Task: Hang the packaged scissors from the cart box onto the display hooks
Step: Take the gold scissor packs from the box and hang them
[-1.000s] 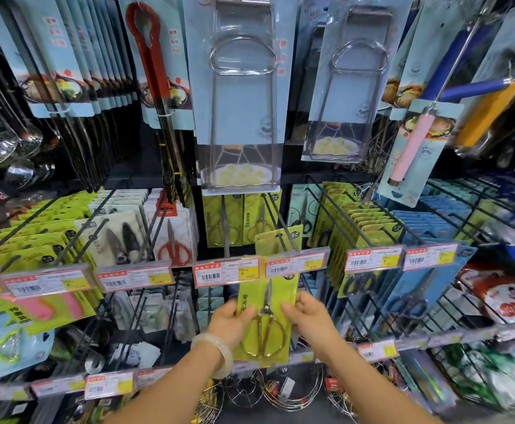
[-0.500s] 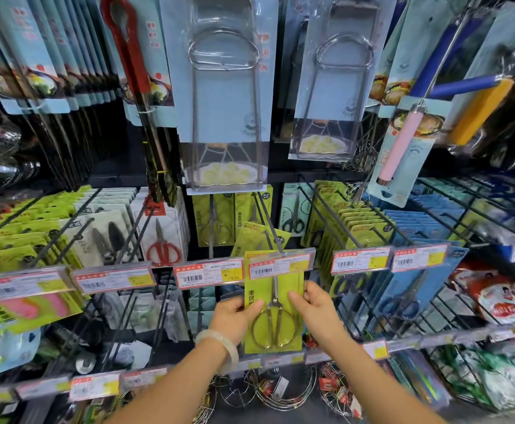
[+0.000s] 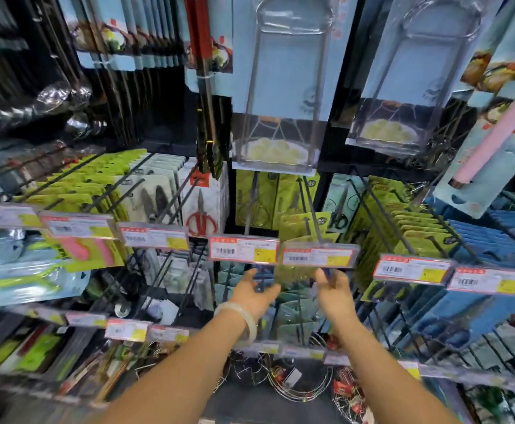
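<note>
Two hands: both raised at lower centre of the frame, just below the row of price tags, holding nothing that I can make out.
Left hand (image 3: 254,293): fingers spread and relaxed, palm turned inward; pale bangle (image 3: 244,322) on the wrist.
Right hand (image 3: 334,293): fingers loosely straight, apart from the left hand, a gap between them.
Scissors pack (image 3: 293,272): yellow-green card, centre of the frame, seen in the gap between the hands and partly behind the price tag (image 3: 319,255); blurred. It seems to hang on the hook (image 3: 313,209); I cannot tell how far back it sits.
Step, judged: pack appears released; this one looks hung.
Risk 1: pack resting only at the hook tip, behind the tag. A brush from either hand could knock it off into the wire items at bottom centre.
Risk 2: the tag holder may catch the card top and leave the pack crooked.
Risk 3: neighbouring hooks stand close on both sides; fingers could snag the next tag (image 3: 244,250) or the full row of packs (image 3: 415,231) to the right.
Farther back: more yellow-green packs (image 3: 280,194) deep on the same rail.
Cart box: out of view.
</note>
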A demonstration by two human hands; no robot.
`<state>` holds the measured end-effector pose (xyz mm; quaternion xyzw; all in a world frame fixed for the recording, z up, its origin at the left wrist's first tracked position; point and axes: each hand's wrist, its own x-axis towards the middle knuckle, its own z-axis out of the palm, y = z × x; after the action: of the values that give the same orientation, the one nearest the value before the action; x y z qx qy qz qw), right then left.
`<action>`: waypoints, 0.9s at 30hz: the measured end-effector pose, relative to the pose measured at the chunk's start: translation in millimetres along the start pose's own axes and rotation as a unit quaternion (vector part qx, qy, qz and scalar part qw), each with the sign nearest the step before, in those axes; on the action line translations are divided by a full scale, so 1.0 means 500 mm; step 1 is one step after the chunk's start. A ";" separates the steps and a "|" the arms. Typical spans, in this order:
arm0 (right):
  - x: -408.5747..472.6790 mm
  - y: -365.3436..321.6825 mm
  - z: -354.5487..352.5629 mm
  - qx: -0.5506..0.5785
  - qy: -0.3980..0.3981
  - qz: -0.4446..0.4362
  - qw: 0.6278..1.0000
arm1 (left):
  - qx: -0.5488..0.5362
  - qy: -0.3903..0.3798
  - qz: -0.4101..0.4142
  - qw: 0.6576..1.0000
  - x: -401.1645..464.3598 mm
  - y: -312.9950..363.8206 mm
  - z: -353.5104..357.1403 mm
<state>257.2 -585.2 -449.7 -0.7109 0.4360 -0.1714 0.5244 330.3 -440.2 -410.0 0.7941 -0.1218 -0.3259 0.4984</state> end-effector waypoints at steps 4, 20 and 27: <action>-0.014 0.053 0.092 -0.183 -0.078 0.022 0.980 | 0.121 0.000 -0.053 0.991 -0.026 -0.106 -0.061; -0.513 -0.275 0.804 -0.419 -0.396 -0.444 0.686 | 0.421 0.229 -0.228 0.847 -0.301 -0.441 -0.728; -0.782 -0.356 1.084 -0.433 -0.468 -0.508 0.579 | 0.374 0.300 -0.327 0.815 -0.485 -0.594 -1.013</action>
<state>496.3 63.1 -419.0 -0.9403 -0.2805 0.1559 0.1131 431.0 186.9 -425.5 0.9707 0.1878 -0.1448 0.0396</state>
